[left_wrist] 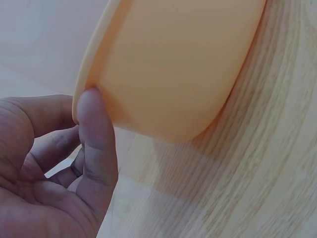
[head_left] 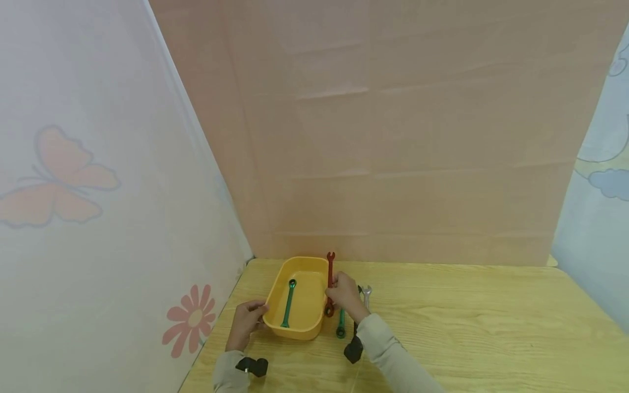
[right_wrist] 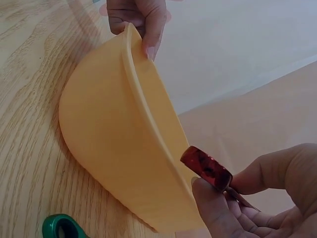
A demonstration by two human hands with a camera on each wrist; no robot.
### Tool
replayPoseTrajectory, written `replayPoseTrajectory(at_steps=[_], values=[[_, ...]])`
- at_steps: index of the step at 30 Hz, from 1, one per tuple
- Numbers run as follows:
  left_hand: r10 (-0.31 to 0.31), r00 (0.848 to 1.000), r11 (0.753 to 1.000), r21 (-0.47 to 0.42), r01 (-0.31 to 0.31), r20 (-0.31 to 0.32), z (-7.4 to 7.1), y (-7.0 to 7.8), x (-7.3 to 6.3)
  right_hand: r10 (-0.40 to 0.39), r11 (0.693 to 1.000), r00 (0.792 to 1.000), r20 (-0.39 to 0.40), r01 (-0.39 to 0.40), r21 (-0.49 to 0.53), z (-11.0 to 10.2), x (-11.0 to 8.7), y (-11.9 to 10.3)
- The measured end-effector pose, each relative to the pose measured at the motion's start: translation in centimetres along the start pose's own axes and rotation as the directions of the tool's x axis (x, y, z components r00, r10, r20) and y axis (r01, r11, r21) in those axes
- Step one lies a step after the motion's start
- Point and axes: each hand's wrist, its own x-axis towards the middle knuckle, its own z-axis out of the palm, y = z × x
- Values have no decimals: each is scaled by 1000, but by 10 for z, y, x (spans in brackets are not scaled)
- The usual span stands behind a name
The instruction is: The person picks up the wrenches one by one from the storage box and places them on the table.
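My left hand pinches the rim of a yellow plastic basin at its near left corner; the left wrist view shows thumb and finger on either side of that rim. Inside the basin lies a green wrench. A red wrench is gripped by my right hand around its middle, right at the basin's right rim. Its open end points to the far side, and its ring end shows close to the rim in the right wrist view.
On the wooden table, a second green wrench lies just right of the basin. A silver wrench lies beyond my right hand, partly hidden by it. A patterned wall stands at the left, a plain pinkish cover behind.
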Motion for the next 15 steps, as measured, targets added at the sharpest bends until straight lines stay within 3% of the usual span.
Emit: replayPoseTrajectory(at_steps=[9, 13, 15], values=[[-12, 1000, 1000, -2, 12, -5, 0, 0, 1, 2, 1000, 1000, -21, -3, -15, -5, -1, 4], [-16, 1000, 1000, -5, 16, 21, 1, 17, -11, 20, 1000, 1000, -21, -20, -13, -7, -1, 7], [-21, 999, 1000, -4, 21, 27, 2, 19, -12, 24, 1000, 999, -22, -25, -16, -8, -2, 8]])
